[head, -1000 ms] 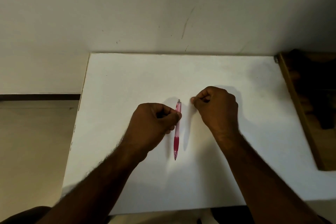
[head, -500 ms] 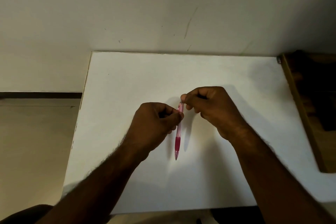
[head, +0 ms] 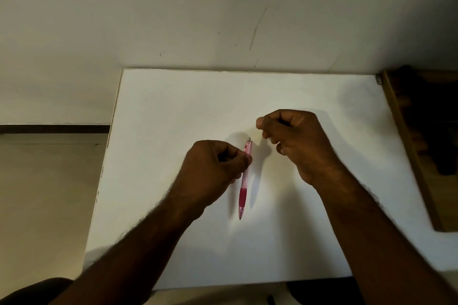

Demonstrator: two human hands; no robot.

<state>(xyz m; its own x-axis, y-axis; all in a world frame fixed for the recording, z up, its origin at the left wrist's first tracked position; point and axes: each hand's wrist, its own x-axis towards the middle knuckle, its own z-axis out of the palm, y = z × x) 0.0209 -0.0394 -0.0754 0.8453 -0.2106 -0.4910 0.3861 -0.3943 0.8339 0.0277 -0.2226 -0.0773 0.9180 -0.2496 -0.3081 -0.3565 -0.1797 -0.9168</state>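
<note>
Evidently the right hand (head: 295,141) had just come away from the pen (head: 244,186): half a second earlier its thumb and forefinger were at the pen's top end, and now it sat up and to the right of it, apart from it. It was loosely clenched, thumb tip against the forefinger, and nothing could be seen in its grasp. The left hand (head: 213,166) had not shifted; it pinched the upper barrel between thumb and fingertips and held the pen nearly upright, leaning a little, with its dark point down on the table (head: 173,111) near the middle. I took the brief touch at the top to be a press or a fiddle with the push-button end, which would leave the pen ready for writing or for another press, though the frames could not settle which. The pen was slim and round, its barrel a clear pink plastic, with a deeper red, rubbery-looking grip lower down and a small grey tip at the top. The table was flat, matt and white with a thin pale edge, set against a scuffed off-white wall (head: 173,7). A brown wooden frame (head: 406,146) lay along the table's right side.
</note>
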